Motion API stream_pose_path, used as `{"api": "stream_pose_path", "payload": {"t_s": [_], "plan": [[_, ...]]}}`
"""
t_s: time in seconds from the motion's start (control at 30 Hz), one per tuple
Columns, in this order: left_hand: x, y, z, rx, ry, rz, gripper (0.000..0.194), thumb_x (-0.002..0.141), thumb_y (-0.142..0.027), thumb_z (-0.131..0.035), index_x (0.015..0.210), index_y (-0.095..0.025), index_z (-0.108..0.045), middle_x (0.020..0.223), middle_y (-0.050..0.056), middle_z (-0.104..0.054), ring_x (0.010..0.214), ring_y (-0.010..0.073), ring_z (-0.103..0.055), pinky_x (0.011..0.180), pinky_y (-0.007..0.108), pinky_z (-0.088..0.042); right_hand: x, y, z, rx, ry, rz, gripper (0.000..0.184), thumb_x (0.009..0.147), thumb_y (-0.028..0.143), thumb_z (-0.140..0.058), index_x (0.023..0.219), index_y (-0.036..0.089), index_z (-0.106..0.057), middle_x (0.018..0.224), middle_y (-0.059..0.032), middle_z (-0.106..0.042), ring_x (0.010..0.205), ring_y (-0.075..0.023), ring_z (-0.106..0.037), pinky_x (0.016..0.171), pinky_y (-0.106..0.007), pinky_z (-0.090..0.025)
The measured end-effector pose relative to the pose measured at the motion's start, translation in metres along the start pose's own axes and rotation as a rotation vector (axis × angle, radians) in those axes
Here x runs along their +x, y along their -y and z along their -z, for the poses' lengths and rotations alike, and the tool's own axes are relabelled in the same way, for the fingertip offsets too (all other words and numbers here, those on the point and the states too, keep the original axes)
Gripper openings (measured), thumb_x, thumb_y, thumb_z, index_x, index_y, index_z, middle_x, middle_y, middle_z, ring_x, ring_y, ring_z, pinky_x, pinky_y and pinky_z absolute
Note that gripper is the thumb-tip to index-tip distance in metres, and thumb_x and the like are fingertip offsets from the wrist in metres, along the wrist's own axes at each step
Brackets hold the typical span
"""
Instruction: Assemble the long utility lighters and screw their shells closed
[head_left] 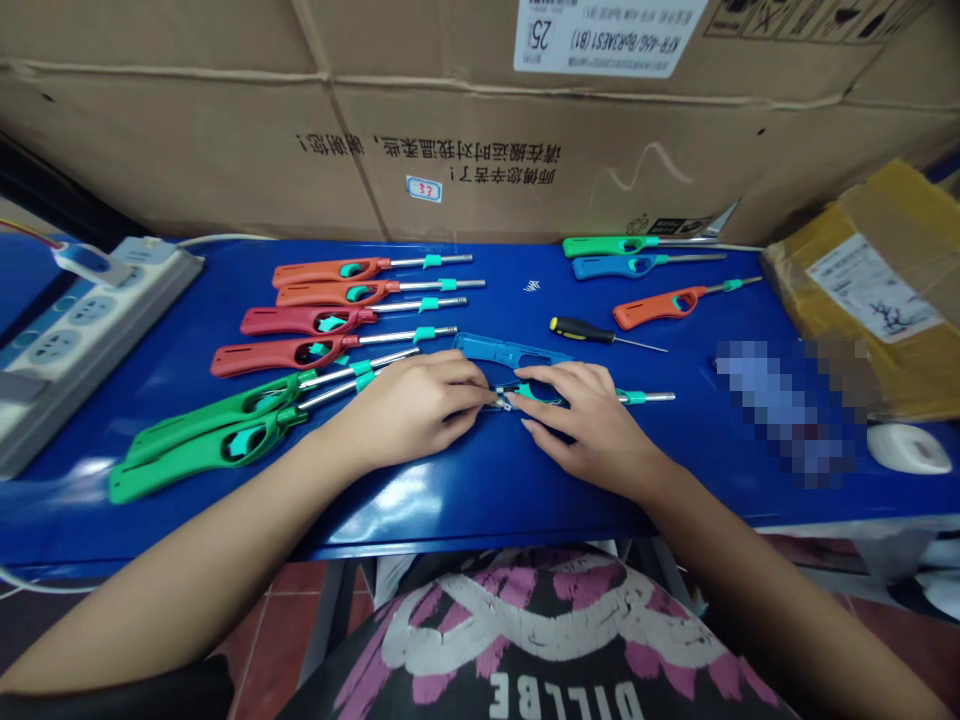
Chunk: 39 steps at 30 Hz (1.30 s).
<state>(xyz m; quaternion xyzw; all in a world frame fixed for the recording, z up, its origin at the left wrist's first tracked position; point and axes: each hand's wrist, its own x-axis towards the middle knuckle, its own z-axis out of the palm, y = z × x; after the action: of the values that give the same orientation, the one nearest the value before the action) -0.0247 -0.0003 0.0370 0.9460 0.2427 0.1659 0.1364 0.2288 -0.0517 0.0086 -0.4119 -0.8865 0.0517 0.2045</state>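
An opened long-nosed gas lighter lies on the blue table between my hands, its inner parts exposed. My left hand pinches at its left end, and the exact part between thumb and finger is too small to make out. Curved over the lighter's middle, my right hand grips it with thumb and fingers. To the right its metal tube with a teal piece sticks out. Just behind my hands rests a loose blue casing half. A black and yellow screwdriver is beyond my right hand.
Several orange, red and green lighters lie at left. A green lighter, a blue one and an orange one are back right. A power strip, cardboard box, yellow-taped parcel and white mouse surround them.
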Motion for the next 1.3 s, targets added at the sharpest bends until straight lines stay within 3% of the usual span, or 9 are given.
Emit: {"api": "stream_pose_path", "payload": {"t_s": [0.2, 0.37, 0.47, 0.57, 0.87, 1.13, 1.3], "plan": [[0.0002, 0.003, -0.0022, -0.006, 0.005, 0.028, 0.024, 0.099, -0.018, -0.052, 0.111, -0.017, -0.073, 0.103, 0.01, -0.073, 0.095, 0.0215, -0.068, 0.087, 0.037, -0.057, 0.0009, 0.0012, 0.0004, 0.041, -0.007, -0.041, 0.028, 0.098, 0.024, -0.057, 0.125, 0.027, -0.065, 0.138, -0.0107, -0.063, 0.122, -0.0297, -0.056, 0.097, -0.052, -0.042], [0.0012, 0.001, 0.0035, -0.172, -0.063, 0.048, 0.024, 0.1, -0.02, -0.054, 0.116, -0.016, -0.072, 0.106, 0.009, -0.073, 0.097, 0.02, -0.068, 0.088, 0.034, -0.056, 0.0008, 0.0019, 0.0024, 0.054, -0.025, -0.051, 0.031, 0.098, 0.024, -0.056, 0.128, 0.025, -0.063, 0.135, -0.0108, -0.063, 0.121, -0.0287, -0.056, 0.097, -0.05, -0.043], [0.0011, -0.0006, 0.0063, -0.212, -0.036, 0.097, 0.023, 0.098, -0.02, -0.057, 0.113, -0.017, -0.075, 0.103, 0.008, -0.074, 0.092, 0.0195, -0.069, 0.085, 0.035, -0.057, 0.0007, 0.0021, 0.0029, 0.055, -0.023, -0.047, 0.032, 0.098, 0.023, -0.056, 0.13, 0.026, -0.062, 0.136, -0.0104, -0.062, 0.122, -0.0285, -0.056, 0.098, -0.05, -0.042], [0.0008, -0.0001, 0.0045, -0.194, 0.011, 0.149, 0.022, 0.095, -0.018, -0.059, 0.108, -0.018, -0.077, 0.097, 0.007, -0.075, 0.09, 0.0203, -0.07, 0.086, 0.036, -0.057, 0.0005, 0.002, 0.0025, 0.056, -0.013, -0.043, 0.033, 0.099, 0.023, -0.055, 0.13, 0.028, -0.062, 0.136, -0.0103, -0.061, 0.123, -0.0283, -0.055, 0.098, -0.05, -0.042], [0.0, 0.0037, -0.0007, -0.148, -0.025, 0.19, 0.017, 0.092, -0.019, -0.065, 0.104, -0.016, -0.076, 0.1, 0.007, -0.072, 0.09, 0.0205, -0.069, 0.086, 0.035, -0.057, 0.0001, 0.0014, 0.0028, 0.018, 0.018, -0.021, 0.034, 0.099, 0.022, -0.054, 0.131, 0.026, -0.065, 0.141, -0.0118, -0.059, 0.124, -0.0292, -0.054, 0.099, -0.051, -0.042], [-0.0023, 0.0026, 0.002, -0.012, 0.041, 0.169, 0.019, 0.096, -0.024, -0.061, 0.103, -0.017, -0.078, 0.097, 0.007, -0.072, 0.09, 0.0213, -0.067, 0.085, 0.036, -0.056, 0.0003, 0.0022, 0.0, -0.064, 0.108, -0.009, 0.041, 0.102, 0.031, -0.052, 0.142, 0.027, -0.058, 0.158, -0.015, -0.042, 0.135, -0.0333, -0.045, 0.108, -0.055, -0.038], [-0.0019, 0.0013, 0.0005, 0.003, 0.055, 0.181, 0.02, 0.097, -0.025, -0.061, 0.096, -0.016, -0.079, 0.096, 0.007, -0.071, 0.088, 0.0204, -0.067, 0.083, 0.035, -0.055, 0.001, 0.0043, 0.0013, -0.093, 0.123, 0.001, 0.041, 0.102, 0.033, -0.051, 0.142, 0.027, -0.059, 0.16, -0.0155, -0.039, 0.135, -0.0341, -0.046, 0.109, -0.057, -0.036]]}}
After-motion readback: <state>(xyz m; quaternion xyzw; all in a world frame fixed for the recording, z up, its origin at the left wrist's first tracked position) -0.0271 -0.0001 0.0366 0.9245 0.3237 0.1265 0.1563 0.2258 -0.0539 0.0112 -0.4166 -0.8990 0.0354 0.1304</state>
